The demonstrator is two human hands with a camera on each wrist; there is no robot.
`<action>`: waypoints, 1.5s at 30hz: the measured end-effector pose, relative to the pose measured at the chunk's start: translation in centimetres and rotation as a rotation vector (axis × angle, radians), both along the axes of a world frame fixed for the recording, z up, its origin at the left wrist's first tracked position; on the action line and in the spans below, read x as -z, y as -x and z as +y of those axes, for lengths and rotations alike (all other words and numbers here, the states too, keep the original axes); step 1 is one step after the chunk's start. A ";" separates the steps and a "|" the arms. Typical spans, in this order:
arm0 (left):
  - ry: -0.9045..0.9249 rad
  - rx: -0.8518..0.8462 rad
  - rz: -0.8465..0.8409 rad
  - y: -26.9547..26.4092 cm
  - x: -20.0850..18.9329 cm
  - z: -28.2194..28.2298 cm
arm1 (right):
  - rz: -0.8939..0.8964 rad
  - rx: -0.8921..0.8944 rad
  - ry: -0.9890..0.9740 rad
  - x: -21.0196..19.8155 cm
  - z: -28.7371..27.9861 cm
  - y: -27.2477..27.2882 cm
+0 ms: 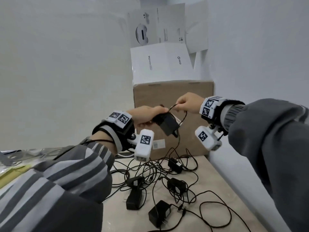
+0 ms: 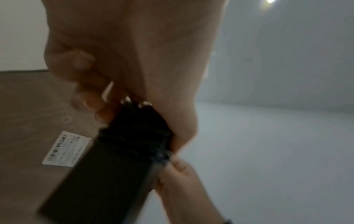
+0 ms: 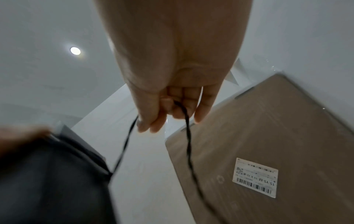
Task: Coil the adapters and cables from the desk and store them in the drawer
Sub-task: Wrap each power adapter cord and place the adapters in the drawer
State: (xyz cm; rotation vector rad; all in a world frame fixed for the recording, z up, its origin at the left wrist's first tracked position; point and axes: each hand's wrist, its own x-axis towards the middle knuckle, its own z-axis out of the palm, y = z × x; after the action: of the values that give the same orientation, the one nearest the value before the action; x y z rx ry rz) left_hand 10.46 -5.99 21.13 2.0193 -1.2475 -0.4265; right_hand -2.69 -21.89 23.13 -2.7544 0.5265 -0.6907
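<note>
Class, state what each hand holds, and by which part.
Left hand grips the black adapter by its plug end; right hand pinches its cable near the adapter.

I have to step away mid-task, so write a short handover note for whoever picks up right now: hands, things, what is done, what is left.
Left hand grips a black adapter in the air, some turns of cable already wound round it. Right hand pinches its cable, which trails down to the desk.
Five more adapters, e.g., lie on the desk in tangled cables, in front of a cardboard box.
Done: none visibly stored; the drawer is not in view.
Left: finish this coil, coil the rest, store them all.
</note>
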 end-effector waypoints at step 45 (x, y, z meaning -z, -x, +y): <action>0.272 0.101 0.543 -1.1 6.5 0.9 | 0.016 -0.115 -0.240 9.5 4.1 1.1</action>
State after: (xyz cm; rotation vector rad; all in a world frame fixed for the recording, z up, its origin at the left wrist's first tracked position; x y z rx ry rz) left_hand 11.59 -5.06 14.66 1.4798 -1.0020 -0.7513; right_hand -3.76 -17.79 13.61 -2.5438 0.4209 -0.5410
